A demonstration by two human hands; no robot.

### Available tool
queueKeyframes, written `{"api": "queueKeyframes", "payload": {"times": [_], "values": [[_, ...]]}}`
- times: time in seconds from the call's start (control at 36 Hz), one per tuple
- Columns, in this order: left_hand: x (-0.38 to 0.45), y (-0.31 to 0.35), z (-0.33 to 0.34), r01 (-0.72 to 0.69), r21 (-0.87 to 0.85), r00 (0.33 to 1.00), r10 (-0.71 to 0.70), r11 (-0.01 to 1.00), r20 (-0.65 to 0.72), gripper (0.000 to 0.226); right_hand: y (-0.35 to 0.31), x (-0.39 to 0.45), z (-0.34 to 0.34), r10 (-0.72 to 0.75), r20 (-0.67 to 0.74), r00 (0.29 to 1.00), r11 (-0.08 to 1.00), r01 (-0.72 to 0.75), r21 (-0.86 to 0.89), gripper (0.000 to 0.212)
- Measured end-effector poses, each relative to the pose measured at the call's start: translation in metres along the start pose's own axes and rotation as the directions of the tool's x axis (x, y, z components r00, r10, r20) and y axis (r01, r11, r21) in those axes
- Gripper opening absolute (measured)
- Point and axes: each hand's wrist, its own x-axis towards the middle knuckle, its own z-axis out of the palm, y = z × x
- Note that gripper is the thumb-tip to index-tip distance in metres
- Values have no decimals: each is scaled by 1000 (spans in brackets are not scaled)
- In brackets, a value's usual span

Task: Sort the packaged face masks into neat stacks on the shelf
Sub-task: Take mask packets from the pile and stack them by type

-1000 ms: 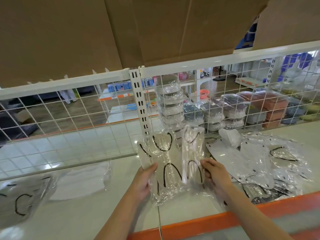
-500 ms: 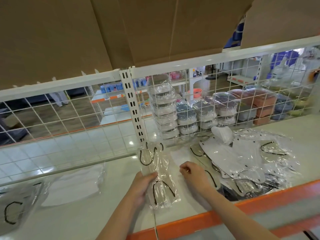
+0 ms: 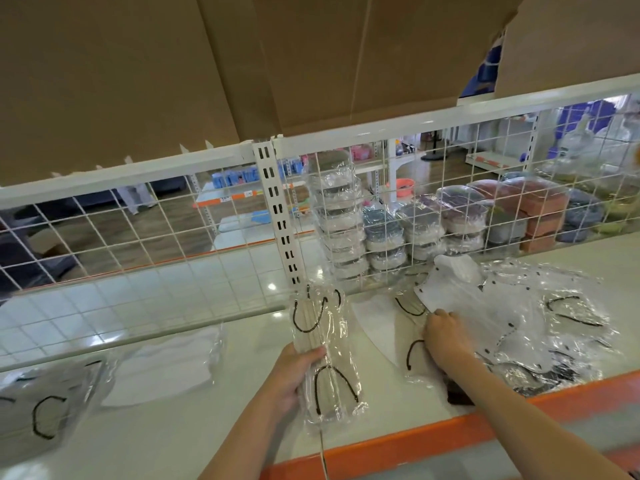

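Nearest you, along the orange front edge of the white shelf (image 3: 194,434), your left hand (image 3: 294,372) holds upright a small bundle of white face masks with black ear loops in clear plastic sleeves (image 3: 322,348), fingers curled round its left edge. To the right, your right hand (image 3: 446,341) rests on a flat white mask packet (image 3: 381,327) at the near side of a loose heap of crinkled clear-wrapped masks (image 3: 519,317); whether its fingers pinch the packet, I cannot tell.

These packets look light, floppy and slick, so they will likely slide over each other; take them by a long edge, pressed flat.

Further left lie a white mask packet (image 3: 166,368) and, beside it at the shelf's far left, a packet with black loops (image 3: 45,407), each apart from the heap.

Behind the white wire grid (image 3: 138,233) at the back stand stacked round lidded containers wrapped in plastic film (image 3: 346,216), their contents unclear. Brown cardboard (image 3: 138,71) hangs overhead.
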Motion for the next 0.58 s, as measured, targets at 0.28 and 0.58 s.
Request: {"api": "queueKeyframes", "payload": {"times": [0.28, 0.58], "values": [[-10, 1, -1, -11, -16, 1000, 11, 1000, 6, 11, -29, 1, -5, -169, -76, 983, 964, 149, -221, 33], [-10, -7, -4, 46, 9, 998, -45, 999, -39, 20, -16, 6, 7, 55, 56, 997, 998, -54, -17, 52]]}}
